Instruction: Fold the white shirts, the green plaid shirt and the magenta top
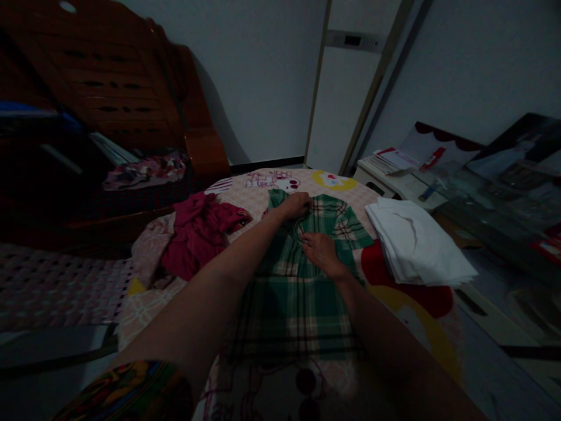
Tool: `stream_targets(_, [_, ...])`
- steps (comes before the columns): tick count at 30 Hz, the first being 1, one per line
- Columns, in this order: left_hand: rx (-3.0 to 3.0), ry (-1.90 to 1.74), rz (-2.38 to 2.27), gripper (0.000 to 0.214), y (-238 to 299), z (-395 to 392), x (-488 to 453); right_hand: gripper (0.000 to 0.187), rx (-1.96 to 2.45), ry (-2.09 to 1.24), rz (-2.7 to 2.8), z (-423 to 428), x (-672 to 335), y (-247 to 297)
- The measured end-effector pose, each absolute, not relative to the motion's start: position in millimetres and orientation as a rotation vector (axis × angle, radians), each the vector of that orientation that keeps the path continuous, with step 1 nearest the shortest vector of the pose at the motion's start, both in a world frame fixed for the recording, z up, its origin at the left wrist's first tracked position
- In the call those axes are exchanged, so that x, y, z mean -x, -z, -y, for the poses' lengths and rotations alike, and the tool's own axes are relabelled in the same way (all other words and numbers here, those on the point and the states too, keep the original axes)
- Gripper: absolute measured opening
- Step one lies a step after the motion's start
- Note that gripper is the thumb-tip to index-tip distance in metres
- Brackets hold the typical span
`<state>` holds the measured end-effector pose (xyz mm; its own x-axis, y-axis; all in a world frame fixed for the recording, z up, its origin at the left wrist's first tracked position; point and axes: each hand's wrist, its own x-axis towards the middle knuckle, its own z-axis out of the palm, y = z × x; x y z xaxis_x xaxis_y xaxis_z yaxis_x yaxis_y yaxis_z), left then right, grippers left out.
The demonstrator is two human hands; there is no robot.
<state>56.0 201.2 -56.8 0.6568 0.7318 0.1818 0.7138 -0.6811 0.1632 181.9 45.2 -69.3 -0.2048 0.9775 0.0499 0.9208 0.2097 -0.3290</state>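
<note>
A green plaid shirt (302,316) lies spread over the round table, its top pointing away from me. Near the neckline, my left hand (296,206) has its fingers closed on the fabric. My right hand (321,251) pinches the front placket a little lower and closer to me. Between the two hands the opening edge of the cloth shows as a small loop. The dim light hides what exactly lies under the fingertips.
Crumpled magenta clothing (197,234) lies on the table's left. A folded white cloth stack (416,240) sits at the right edge. Beneath is a patterned tablecloth (245,202). A wooden bench (118,99) stands at left, a cluttered glass-topped cabinet (495,216) at right.
</note>
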Motion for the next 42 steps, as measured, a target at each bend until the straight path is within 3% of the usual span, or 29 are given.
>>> stream_targets(5, [-2.859, -0.322, -0.955, 0.032, 55.1, -190.5, -64.0, 0.028, 1.825, -0.331, 2.228, -44.6, -181.2, 68.2])
stream_targets(12, [-2.776, -0.377, -1.017, 0.043, 59.9, -185.4, -62.9, 0.034, 1.850, -0.392, 2.164, -38.6, -177.9, 61.7])
stream_targets(15, [-2.574, -0.747, -1.359, 0.055, 61.5, -188.8, -42.5, 0.036, 1.839, -0.416, 2.147, -37.5, -178.2, 60.5])
stream_targets(17, [-2.297, -0.923, -1.773, 0.053, 62.1, -190.9, -21.0, 0.036, 1.832, -0.420, 2.128, -38.6, -179.6, 60.1])
stream_targets(21, [-1.850, -0.681, -2.263, 0.039, 63.5, -191.3, 16.5, 0.025, 1.884, -0.399, 2.118, -42.2, -182.6, 59.1])
stream_targets(27, [-1.919, -0.384, -2.264, 0.046, 61.8, -188.6, 11.9, 0.023, 1.930, -0.341, 2.072, -42.6, -182.3, 57.0])
stream_targets(42, [-1.841, -0.479, -2.263, 0.038, 63.0, -186.7, 1.9, 0.028, 1.993, -0.236, 2.150, -38.1, -185.0, 56.9])
